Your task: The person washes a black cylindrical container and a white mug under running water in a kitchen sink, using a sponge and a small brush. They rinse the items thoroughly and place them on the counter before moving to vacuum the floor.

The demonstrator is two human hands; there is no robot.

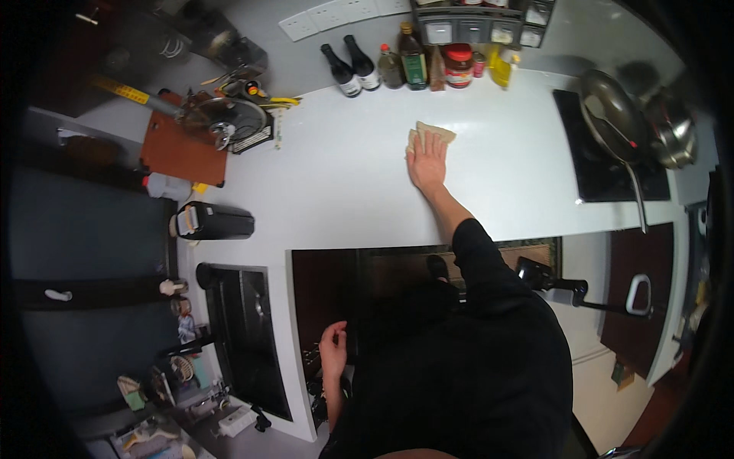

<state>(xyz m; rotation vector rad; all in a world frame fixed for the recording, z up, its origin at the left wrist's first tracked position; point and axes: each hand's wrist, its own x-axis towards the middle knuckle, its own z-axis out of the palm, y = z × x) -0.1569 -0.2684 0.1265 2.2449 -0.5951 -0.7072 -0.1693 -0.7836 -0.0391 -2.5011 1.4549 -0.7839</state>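
My right hand (428, 166) lies palm down on a beige cloth (440, 131), pressing it on the white countertop (344, 172). The cloth is partly crumpled and shows beyond the fingertips and at the hand's left side. My left hand (333, 347) hangs beside my body, below the counter's front edge, with its fingers loosely curled and nothing visible in it. Past the cloth, along the wall, stand two dark bottles (343, 72), an olive-green glass bottle (414, 60) and a red-lidded jar (459, 66).
A frying pan (610, 115) rests on the black cooktop (590, 183) at the right, its handle reaching over the front edge. To the left are a brown cutting board (183, 152), a glass lid (200, 117), a black container (223, 221) and a dark sink (249, 338).
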